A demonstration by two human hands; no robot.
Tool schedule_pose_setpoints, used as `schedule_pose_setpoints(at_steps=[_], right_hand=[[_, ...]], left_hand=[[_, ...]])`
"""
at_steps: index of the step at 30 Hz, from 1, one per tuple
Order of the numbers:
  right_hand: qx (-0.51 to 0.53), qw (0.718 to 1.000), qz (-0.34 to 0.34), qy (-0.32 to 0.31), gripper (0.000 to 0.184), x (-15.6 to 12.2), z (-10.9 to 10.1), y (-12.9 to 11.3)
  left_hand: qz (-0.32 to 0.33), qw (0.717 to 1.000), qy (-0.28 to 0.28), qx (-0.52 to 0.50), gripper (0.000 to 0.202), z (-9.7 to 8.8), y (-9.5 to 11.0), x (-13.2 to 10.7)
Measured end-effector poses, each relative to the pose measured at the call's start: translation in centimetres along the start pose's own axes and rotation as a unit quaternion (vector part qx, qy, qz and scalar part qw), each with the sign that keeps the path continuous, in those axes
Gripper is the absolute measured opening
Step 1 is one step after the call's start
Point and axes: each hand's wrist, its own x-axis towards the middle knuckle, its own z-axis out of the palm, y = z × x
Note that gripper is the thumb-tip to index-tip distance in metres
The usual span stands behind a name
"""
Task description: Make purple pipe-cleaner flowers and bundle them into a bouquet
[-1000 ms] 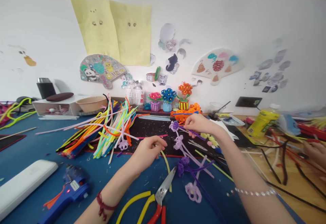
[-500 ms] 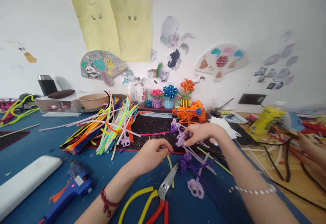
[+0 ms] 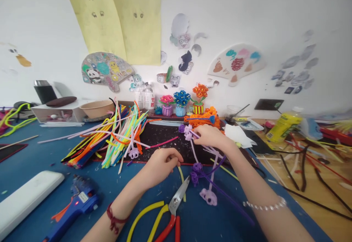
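My right hand (image 3: 210, 136) is closed at the far side of the work area, its fingertips on a lilac pipe-cleaner flower (image 3: 188, 132) whose pale stems trail under the wrist. A dark purple bloom (image 3: 182, 128) is just left of it. My left hand (image 3: 164, 164) hovers over the blue table with fingers curled and nothing visible in them. Between my arms lie purple pipe-cleaner flowers (image 3: 196, 173) and another lilac flower (image 3: 208, 197). Scissors (image 3: 176, 203) with red and yellow handles lie below my left hand, beside a yellow-green strip (image 3: 182, 183).
Bundled pipe cleaners (image 3: 121, 135) lie to the left, with a blue glue gun (image 3: 79, 201) and a long white case (image 3: 30, 201) nearer me. Small potted flowers (image 3: 181, 104) stand by the wall. A yellow bottle (image 3: 286, 124) stands on the right.
My right hand has moved slightly away from me with the lilac flower. My left hand stays almost still. Another person's hand at the right edge has left view.
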Motion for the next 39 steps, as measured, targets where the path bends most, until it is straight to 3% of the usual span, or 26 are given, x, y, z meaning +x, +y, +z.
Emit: schedule_pose_setpoints(at_steps=[5,8,11,17,20,23,29,36,39], right_hand=[[0.014,1.0,-0.004,0.023,0.054,0.5,1.5,0.9],[0.021,1.0,-0.01,0.014,0.063,0.9,2.7,0.8],[0.024,0.999,-0.012,0.017,0.055,1.0,3.0,0.5],[0.035,0.997,0.0,0.063,0.034,0.5,1.8,0.3],[0.054,0.998,-0.005,0.045,0.013,0.3,1.8,0.5],[0.072,0.996,0.002,0.05,0.008,0.3,2.5,0.6],[0.104,0.989,0.015,0.105,0.01,0.3,3.9,0.3],[0.238,0.954,0.007,0.183,0.033,-1.4,2.6,1.0],[0.3,0.933,0.001,0.198,0.041,-3.2,2.5,1.2]], left_hand=[[-0.006,1.0,0.007,0.003,0.024,-0.1,-0.1,0.1],[-0.009,1.0,0.01,0.008,0.025,-0.1,0.0,0.0],[-0.008,1.0,0.022,0.018,0.025,-0.2,0.1,0.0],[-0.007,0.995,0.083,0.047,0.027,-0.5,-0.3,0.1],[0.002,0.995,0.086,0.053,0.027,-0.6,-0.4,0.1],[0.008,0.994,0.086,0.059,0.026,-0.6,-0.2,0.0],[-0.003,0.99,0.11,0.084,0.026,-0.8,-0.3,-0.1],[-0.072,0.959,0.203,0.186,0.028,-4.0,-0.6,-0.3],[-0.059,0.952,0.178,0.24,0.026,-4.4,-0.3,-0.7]])
